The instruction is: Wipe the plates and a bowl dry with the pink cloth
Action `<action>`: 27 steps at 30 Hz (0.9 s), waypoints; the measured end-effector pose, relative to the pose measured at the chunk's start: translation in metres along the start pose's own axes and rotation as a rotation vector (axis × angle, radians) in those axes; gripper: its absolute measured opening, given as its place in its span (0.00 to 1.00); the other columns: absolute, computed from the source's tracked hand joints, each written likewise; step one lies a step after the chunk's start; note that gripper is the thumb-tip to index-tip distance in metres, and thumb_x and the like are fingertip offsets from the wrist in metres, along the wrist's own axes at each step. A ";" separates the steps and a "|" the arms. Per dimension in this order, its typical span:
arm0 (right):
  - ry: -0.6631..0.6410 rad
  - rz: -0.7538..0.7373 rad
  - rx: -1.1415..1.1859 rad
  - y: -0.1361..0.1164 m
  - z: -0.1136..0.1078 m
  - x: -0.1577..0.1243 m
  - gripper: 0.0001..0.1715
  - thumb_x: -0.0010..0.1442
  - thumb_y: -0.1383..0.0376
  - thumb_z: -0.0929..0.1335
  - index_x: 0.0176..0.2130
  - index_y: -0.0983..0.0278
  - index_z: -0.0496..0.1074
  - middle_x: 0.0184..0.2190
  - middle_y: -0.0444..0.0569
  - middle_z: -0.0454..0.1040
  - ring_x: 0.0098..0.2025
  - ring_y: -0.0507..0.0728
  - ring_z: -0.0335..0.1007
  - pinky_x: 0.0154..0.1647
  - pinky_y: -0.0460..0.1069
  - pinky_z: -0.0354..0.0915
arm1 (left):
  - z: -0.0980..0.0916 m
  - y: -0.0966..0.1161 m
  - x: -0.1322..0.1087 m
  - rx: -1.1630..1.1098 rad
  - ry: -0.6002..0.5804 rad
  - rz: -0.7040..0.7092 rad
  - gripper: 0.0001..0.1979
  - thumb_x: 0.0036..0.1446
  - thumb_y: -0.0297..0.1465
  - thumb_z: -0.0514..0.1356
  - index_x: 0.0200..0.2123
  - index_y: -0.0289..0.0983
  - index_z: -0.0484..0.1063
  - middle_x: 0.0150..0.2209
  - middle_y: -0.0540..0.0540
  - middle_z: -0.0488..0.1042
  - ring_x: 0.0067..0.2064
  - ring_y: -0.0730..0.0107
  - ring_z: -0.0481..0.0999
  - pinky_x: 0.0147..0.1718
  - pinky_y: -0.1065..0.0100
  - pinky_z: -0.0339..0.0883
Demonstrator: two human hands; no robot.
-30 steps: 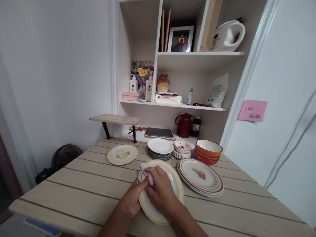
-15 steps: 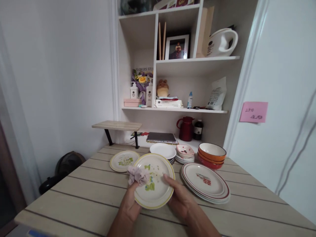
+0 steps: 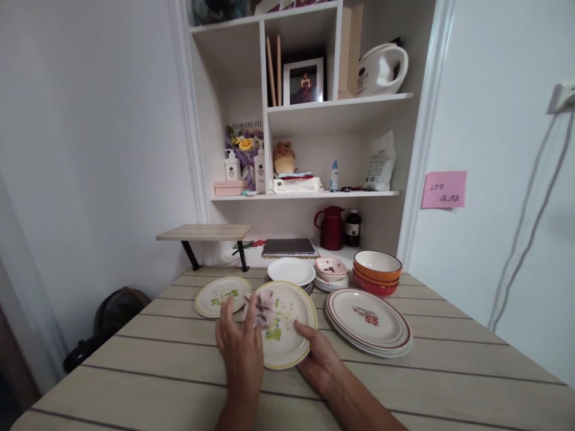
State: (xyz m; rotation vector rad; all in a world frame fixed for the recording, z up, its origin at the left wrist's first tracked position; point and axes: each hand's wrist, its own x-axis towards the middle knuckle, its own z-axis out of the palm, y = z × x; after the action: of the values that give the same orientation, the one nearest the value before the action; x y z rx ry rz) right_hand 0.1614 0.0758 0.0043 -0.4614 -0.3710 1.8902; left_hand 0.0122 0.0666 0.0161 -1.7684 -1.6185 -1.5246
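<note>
My right hand (image 3: 321, 360) grips a cream plate (image 3: 290, 347) with a yellow rim and green leaf print, thumb on top and the other fingers beneath. The plate is tilted toward me over the table. A crumpled pale purple cloth (image 3: 264, 308) rests on the plate's left part. In front of that cloth is my left hand (image 3: 240, 344), fingers raised and spread; whether a fingertip touches the cloth I cannot tell. Behind my left fingers, a similar yellow-rimmed plate (image 3: 206, 302) lies flat on the table.
Red-rimmed plates (image 3: 368, 323) are stacked at the right. Farther back stand white plates (image 3: 291, 272), a small patterned bowl (image 3: 331, 269) on stacked dishes, and orange and red bowls (image 3: 377, 272). A small wooden stand (image 3: 204, 232) is at the back left, a red jug (image 3: 331, 228) behind.
My left hand has let go of the plate's left edge and come up in front of the cloth, fingers spreading. My right hand keeps its hold. The camera view has shifted slightly right.
</note>
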 end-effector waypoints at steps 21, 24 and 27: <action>-0.213 0.079 -0.132 -0.003 0.008 -0.011 0.34 0.62 0.48 0.65 0.53 0.74 0.72 0.47 0.61 0.78 0.48 0.62 0.76 0.59 0.56 0.61 | 0.027 -0.018 -0.017 -0.195 -0.059 0.331 0.13 0.59 0.27 0.54 0.42 0.40 0.78 0.46 0.39 0.72 0.49 0.58 0.75 0.45 0.55 0.74; -0.277 0.119 -0.130 -0.003 0.007 -0.012 0.35 0.62 0.47 0.65 0.52 0.74 0.73 0.48 0.61 0.78 0.51 0.62 0.75 0.60 0.54 0.59 | 0.041 -0.011 -0.026 -0.152 0.091 0.558 0.18 0.60 0.24 0.50 0.47 0.41 0.76 0.47 0.39 0.75 0.49 0.59 0.75 0.44 0.58 0.75; -0.287 0.095 -0.136 -0.002 0.008 -0.015 0.32 0.61 0.50 0.67 0.53 0.73 0.73 0.48 0.59 0.78 0.52 0.61 0.74 0.62 0.54 0.57 | 0.041 -0.004 -0.017 -0.034 0.014 0.628 0.22 0.60 0.22 0.50 0.54 0.41 0.71 0.50 0.40 0.77 0.53 0.58 0.74 0.49 0.54 0.72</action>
State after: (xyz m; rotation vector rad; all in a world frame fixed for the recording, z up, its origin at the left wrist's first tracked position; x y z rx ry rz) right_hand 0.1635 0.0625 0.0144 -0.3011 -0.6806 2.0369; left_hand 0.0325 0.0912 -0.0153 -2.0125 -0.8912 -1.2523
